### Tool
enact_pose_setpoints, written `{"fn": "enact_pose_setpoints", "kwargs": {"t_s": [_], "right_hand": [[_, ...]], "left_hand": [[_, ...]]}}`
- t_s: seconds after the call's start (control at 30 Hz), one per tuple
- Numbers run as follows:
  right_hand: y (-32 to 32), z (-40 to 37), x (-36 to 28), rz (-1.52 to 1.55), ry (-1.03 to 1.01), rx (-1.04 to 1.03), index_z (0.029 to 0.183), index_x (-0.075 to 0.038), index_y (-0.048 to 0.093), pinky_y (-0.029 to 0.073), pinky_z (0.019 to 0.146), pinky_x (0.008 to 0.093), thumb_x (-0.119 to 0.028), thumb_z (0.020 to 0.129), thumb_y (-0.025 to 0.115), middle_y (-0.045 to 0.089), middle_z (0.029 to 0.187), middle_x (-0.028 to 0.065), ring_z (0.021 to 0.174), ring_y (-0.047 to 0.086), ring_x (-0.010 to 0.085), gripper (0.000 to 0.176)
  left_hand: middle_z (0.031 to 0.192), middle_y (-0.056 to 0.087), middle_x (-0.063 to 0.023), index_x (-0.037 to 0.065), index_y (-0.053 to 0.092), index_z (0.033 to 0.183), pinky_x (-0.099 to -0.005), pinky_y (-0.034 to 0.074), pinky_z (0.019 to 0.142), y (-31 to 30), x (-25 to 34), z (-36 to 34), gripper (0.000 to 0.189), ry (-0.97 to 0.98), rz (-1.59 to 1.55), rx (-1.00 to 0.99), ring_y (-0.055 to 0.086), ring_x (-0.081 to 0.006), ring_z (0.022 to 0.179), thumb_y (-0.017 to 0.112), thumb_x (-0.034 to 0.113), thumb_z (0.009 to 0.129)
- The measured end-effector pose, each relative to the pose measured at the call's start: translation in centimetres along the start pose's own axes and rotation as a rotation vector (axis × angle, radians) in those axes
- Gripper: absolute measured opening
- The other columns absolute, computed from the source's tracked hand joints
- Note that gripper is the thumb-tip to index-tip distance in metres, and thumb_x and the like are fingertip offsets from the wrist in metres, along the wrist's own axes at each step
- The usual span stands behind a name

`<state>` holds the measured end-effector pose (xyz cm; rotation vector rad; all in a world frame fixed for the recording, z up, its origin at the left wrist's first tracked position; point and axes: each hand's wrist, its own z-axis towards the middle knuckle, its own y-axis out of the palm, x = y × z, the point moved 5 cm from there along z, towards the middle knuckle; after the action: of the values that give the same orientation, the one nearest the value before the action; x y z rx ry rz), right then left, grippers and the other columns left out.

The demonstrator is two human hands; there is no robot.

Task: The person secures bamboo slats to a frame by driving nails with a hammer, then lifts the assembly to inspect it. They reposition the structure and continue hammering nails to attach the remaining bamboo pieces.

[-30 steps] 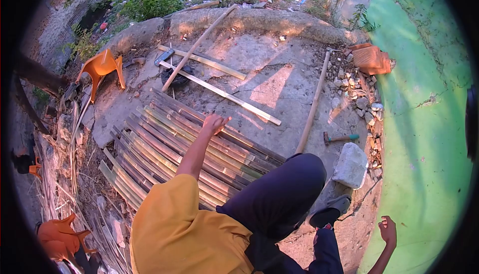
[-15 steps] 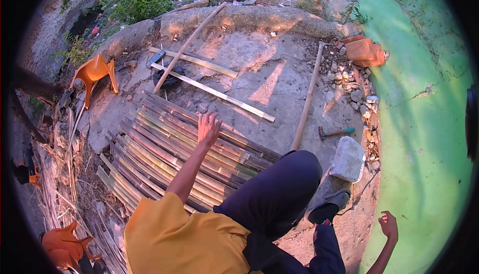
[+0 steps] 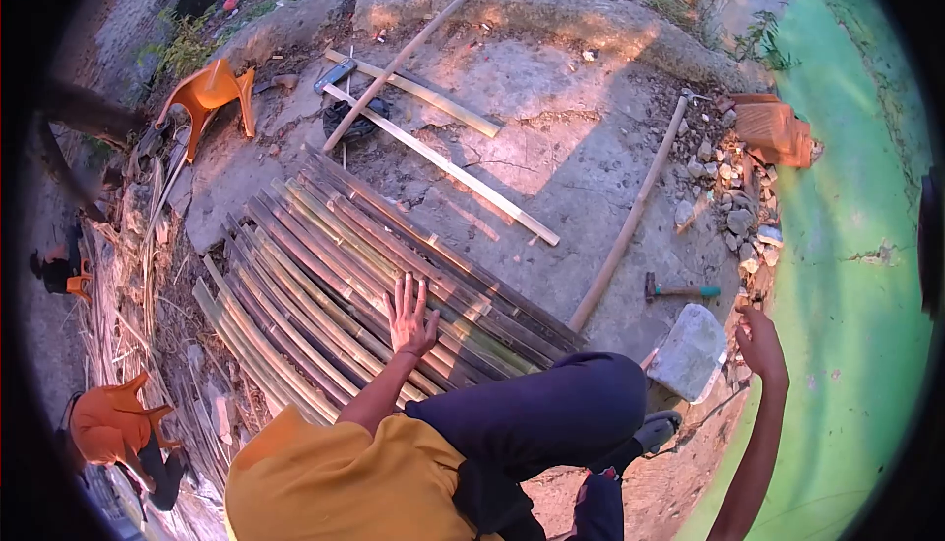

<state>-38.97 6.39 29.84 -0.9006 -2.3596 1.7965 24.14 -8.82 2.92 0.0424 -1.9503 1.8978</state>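
Over the row of split bamboo strips (image 3: 335, 275) my left hand (image 3: 411, 318) is spread flat, palm down, with nothing in it; whether it touches them is unclear. At the right, my right hand (image 3: 760, 342) is raised beside the pale stone block (image 3: 688, 354), its fingers bent. Whether those fingers hold anything cannot be made out. A hammer with a green grip (image 3: 683, 290) lies on the ground between the block and a long wooden pole (image 3: 635, 216).
Beyond the bamboo lie light wooden strips (image 3: 453, 172), another pole (image 3: 418, 54) and a dark coil. Orange chairs (image 3: 209, 93) stand at the left. Rubble (image 3: 733, 196) and an orange block (image 3: 773, 130) border the green wall. A person sits at the lower left.
My left hand has come down and spread over the bamboo. My right hand has risen toward the stone block. The view has shifted, and my bent knee sits lower in it.
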Motion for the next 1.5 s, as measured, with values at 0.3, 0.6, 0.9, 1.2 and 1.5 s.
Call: {"fn": "enact_pose_setpoints", "kwargs": {"t_s": [0.3, 0.6, 0.9, 1.2, 1.5], "right_hand": [[3.7, 9.1, -6.5, -0.041, -0.264, -0.292, 0.128, -0.002, 0.062, 0.053, 0.095, 0.0469, -0.012, 0.093, 0.070, 0.068, 0.117, 0.0227, 0.110, 0.066, 0.0390, 0.038], [24.5, 17.3, -7.2, 0.582, -0.319, -0.472, 0.134, -0.006, 0.063, 0.055, 0.084, 0.0323, -0.017, 0.098, 0.070, 0.074, 0.114, 0.0091, 0.101, 0.071, 0.0170, 0.039], [41.4, 14.2, -21.3, 0.616, -0.491, -0.485, 0.119, 0.004, 0.070, 0.057, 0.085, 0.0382, -0.028, 0.087, 0.081, 0.077, 0.103, 0.0169, 0.097, 0.073, 0.0242, 0.046], [41.5, 12.5, -22.5, 0.526, -0.454, -0.202, 0.102, 0.005, 0.076, 0.056, 0.074, 0.0386, -0.025, 0.082, 0.086, 0.078, 0.089, 0.0127, 0.080, 0.072, 0.0204, 0.038], [41.9, 13.7, -22.3, 0.754, -0.157, -0.635, 0.102, 0.001, 0.080, 0.054, 0.073, 0.0360, -0.034, 0.082, 0.088, 0.077, 0.087, 0.0070, 0.080, 0.070, 0.0159, 0.041]], "left_hand": [[0.174, 0.018, -0.0138, 0.016, 0.026, 0.167, -0.0627, 0.009, 0.128, -1.0, 0.7, 0.5, 0.081, -0.084, 0.092, -0.120, 0.013, -0.0352, 0.162, 0.060, 0.041, 0.098], [0.174, 0.015, -0.0158, 0.010, 0.026, 0.166, -0.0619, 0.009, 0.128, -1.1, 1.8, -0.5, 0.078, -0.132, 0.142, -0.018, 0.013, -0.0332, 0.162, 0.054, 0.048, 0.103], [0.175, 0.011, -0.0155, 0.010, 0.028, 0.165, -0.0570, 0.019, 0.128, 2.6, 15.8, -3.5, 0.081, -0.127, 0.015, -0.180, 0.012, -0.0321, 0.162, 0.060, 0.043, 0.099], [0.176, 0.004, -0.0127, 0.012, 0.015, 0.168, -0.0598, 0.015, 0.128, 3.7, 15.2, -5.4, 0.095, -0.160, 0.064, -0.123, 0.007, -0.0306, 0.163, 0.057, 0.060, 0.098], [0.175, 0.008, -0.0204, 0.004, 0.016, 0.166, -0.0610, 0.017, 0.127, 3.9, 16.1, -5.1, 0.102, -0.192, 0.009, -0.074, 0.007, -0.0369, 0.162, 0.059, 0.065, 0.096]]}}
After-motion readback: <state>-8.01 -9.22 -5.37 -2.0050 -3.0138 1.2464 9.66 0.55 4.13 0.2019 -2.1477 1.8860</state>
